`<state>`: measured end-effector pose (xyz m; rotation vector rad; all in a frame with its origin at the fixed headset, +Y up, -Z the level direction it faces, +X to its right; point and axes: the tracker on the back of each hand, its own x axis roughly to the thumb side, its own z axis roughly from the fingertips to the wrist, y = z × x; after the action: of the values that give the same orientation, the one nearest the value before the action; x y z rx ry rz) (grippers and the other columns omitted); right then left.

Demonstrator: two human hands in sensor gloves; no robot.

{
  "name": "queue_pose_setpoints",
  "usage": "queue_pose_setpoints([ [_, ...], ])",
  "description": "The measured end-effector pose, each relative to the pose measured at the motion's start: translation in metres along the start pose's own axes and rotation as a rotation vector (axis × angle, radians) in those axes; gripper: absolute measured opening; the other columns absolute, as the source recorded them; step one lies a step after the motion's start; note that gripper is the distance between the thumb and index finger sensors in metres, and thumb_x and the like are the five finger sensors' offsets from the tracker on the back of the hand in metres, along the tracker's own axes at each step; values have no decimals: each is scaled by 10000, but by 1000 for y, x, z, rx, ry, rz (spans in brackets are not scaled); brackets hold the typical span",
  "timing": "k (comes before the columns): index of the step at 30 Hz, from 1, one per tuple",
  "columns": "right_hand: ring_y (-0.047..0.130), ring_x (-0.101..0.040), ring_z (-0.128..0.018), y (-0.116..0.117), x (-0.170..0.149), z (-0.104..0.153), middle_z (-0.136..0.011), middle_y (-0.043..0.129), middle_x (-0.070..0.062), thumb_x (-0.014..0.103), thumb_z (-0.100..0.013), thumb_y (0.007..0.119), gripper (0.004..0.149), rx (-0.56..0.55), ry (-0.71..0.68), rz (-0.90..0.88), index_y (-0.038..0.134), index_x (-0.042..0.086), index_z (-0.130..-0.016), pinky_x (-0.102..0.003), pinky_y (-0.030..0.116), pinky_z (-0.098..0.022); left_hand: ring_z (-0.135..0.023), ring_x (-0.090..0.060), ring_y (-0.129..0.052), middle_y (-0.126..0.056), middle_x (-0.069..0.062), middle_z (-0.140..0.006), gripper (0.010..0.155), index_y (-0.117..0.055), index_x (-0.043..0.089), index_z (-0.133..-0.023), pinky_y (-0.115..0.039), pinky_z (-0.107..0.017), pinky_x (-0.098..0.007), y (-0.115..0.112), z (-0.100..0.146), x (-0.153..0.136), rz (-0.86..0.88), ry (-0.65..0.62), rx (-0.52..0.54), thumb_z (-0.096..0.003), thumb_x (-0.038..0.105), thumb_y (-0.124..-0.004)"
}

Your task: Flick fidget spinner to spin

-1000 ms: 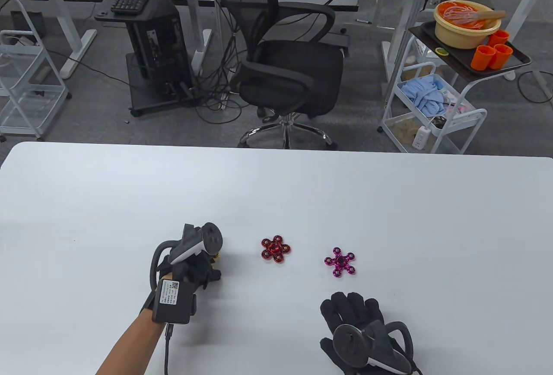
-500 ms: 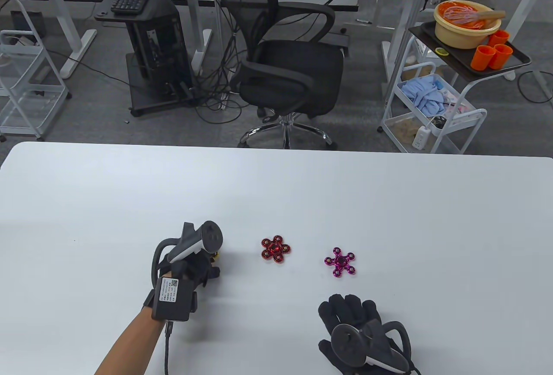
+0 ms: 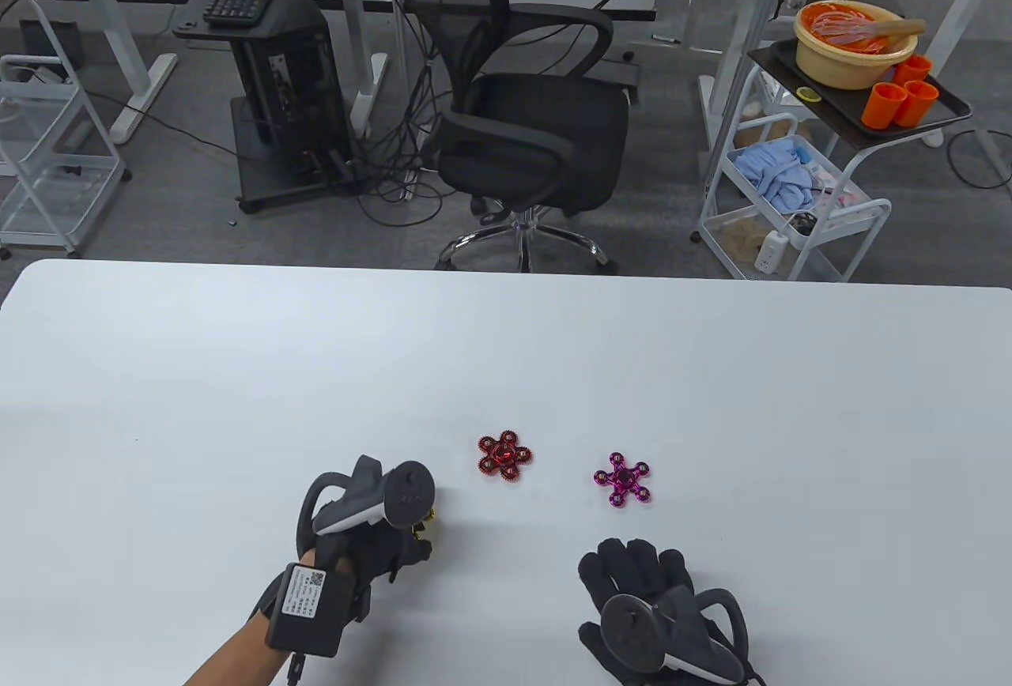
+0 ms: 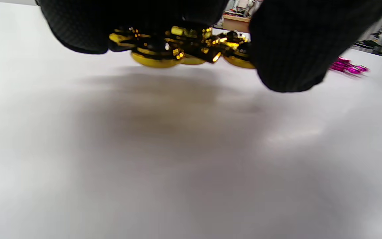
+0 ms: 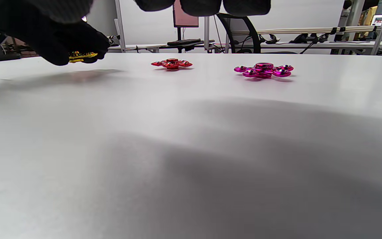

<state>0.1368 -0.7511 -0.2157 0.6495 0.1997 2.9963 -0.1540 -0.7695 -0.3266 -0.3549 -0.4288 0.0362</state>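
Evidently to free it for a flick, the left hand (image 3: 371,552) pinches the gold spinner (image 4: 184,49) clear of the desk (image 3: 711,370), while the right hand (image 3: 640,583) lies spread flat.

Bench (image 3: 237,338) bare beyond and left of hands. Red spinner (image 3: 504,456) and pink spinner (image 3: 623,478) lie well apart; open lane between them.

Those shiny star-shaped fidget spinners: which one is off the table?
The gold metal fidget spinner, gripped in the left hand above the white table. The red and magenta ones lie flat.
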Motion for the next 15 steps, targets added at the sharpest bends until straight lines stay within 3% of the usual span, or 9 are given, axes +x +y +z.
queue_pose_setpoints([
  [6,329,-529,-997,0,11,-2,-1120,286,-164,534,-470,612,693,2,-26,30,345,213,-1023,-695,287,-716,-902,-432,-707,-541,-224,-1034,813,-493,118,-949,-727,-633,-551,-16,8,25,-72,-51,-25,-333,486,-876],
  [15,316,-532,-999,-1,28,-6,-1123,272,-163,535,-473,611,696,16,-91,77,338,215,-1026,-698,278,-717,-910,-422,-681,-517,-213,-1041,816,-479,122,-954,-705,-644,-548,-20,9,32,-79,-73,-37,-337,492,-863],
])
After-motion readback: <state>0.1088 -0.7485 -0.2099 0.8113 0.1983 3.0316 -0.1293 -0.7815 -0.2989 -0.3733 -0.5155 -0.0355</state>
